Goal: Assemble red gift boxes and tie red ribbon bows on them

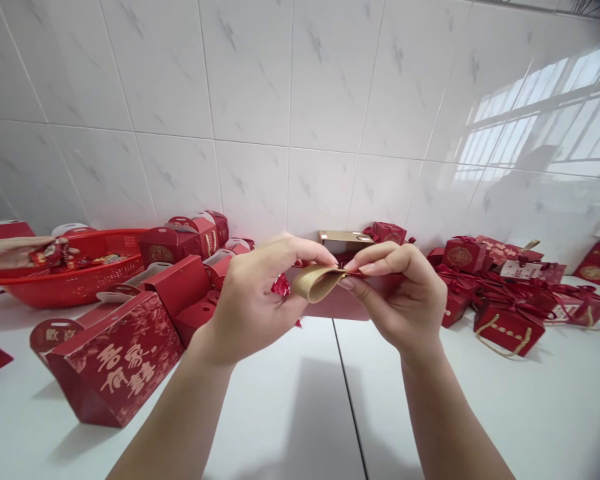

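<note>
Both my hands are raised over the middle of the table, fingertips close together. A folded gold ribbon-like strip [320, 283] forms a loop between them, its open end facing me. My left hand [260, 300] is closed, thumb and forefinger pinching the loop. With thumb and fingers my right hand [400, 293] pinches the strip's right end, where a thin dark red edge shows. Under and behind the fingers is a dusky red box-like piece [337, 307], mostly covered. Something shiny in red foil [281, 285] shows at my left palm; whether I hold it, I cannot tell.
A red plastic basket [65, 287] with wrapped sweets stands at left, another person's hand [17, 253] over it. Nearby are several red gift boxes [120, 360]. Ribboned red boxes [510, 327] are heaped at right. A white tiled wall [325, 80] rises behind; a seam splits the white table [260, 413].
</note>
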### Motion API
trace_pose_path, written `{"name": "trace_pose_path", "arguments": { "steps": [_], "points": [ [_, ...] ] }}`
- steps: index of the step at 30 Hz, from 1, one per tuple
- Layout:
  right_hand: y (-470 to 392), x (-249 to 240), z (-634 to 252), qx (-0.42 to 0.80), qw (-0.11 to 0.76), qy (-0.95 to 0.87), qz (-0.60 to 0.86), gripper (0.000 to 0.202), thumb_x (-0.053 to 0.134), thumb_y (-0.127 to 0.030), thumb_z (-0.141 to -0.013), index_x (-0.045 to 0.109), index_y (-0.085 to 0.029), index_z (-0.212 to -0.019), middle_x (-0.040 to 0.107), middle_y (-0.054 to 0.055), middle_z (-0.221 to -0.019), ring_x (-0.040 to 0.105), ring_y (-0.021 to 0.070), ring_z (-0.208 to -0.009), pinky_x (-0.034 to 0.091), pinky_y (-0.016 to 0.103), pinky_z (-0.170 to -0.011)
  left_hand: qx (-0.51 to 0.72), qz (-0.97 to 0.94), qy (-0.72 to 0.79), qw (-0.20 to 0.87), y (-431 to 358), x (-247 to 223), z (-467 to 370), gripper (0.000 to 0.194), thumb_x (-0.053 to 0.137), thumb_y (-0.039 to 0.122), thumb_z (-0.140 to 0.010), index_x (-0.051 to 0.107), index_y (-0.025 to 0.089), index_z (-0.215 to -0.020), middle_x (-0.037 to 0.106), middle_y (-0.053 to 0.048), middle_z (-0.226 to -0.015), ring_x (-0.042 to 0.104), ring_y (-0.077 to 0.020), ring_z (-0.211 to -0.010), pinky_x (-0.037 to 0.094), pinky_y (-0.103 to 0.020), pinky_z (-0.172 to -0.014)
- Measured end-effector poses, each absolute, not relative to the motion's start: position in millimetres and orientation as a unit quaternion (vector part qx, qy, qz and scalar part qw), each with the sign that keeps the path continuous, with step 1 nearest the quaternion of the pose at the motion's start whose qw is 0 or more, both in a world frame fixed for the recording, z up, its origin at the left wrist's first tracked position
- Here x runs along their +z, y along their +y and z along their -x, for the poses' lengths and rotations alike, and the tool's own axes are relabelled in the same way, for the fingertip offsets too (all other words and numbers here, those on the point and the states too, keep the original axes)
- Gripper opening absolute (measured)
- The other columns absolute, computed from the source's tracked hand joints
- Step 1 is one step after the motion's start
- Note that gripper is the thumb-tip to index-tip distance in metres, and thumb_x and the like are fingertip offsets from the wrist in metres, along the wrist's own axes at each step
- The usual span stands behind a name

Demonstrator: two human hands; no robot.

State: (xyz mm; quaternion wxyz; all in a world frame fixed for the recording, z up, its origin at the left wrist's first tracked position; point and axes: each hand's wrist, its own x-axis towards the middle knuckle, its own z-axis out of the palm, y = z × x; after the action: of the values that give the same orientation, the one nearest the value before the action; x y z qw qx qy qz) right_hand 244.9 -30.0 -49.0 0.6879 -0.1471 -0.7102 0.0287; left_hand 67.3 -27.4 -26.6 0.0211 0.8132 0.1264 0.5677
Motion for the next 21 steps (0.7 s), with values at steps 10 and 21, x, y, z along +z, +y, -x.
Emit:
{"name": "trace_pose_path", "arguments": {
  "steps": [10, 21],
  "points": [
    [-30.1, -44.2, -249.5, 0.112, 0.609, -0.748, 0.24, 0.027, 0.07, -0.018, -0.076, 0.064, -0.024, -0.102, 0.062, 0.001, -0.09, 0.057, 0.0127, -0.074, 0.052, 0.029, -0.066, 0.56, -0.807, 0.179, -0.052, -27.8, -29.0, -69.6, 0.029, 0.063, 0.008, -0.079, 0.059, 0.026, -0.101, 0.07, 0.002, -0.096, 0.066, -0.0117, -0.081, 0.056, -0.024, -0.072],
    [-28.1, -44.1, -244.8, 0.119, 0.621, -0.744, 0.215, 0.013, 0.067, -0.016, -0.078, 0.067, -0.023, -0.089, 0.062, 0.002, -0.086, 0.058, 0.016, -0.084, 0.05, 0.032, -0.072, 0.571, -0.792, 0.21, -0.052, -26.4, -30.1, -70.2, 0.02, 0.067, 0.018, -0.08, 0.059, 0.028, -0.097, 0.068, 0.003, -0.088, 0.064, -0.0127, -0.073, 0.051, -0.025, -0.062]
  ]
}}
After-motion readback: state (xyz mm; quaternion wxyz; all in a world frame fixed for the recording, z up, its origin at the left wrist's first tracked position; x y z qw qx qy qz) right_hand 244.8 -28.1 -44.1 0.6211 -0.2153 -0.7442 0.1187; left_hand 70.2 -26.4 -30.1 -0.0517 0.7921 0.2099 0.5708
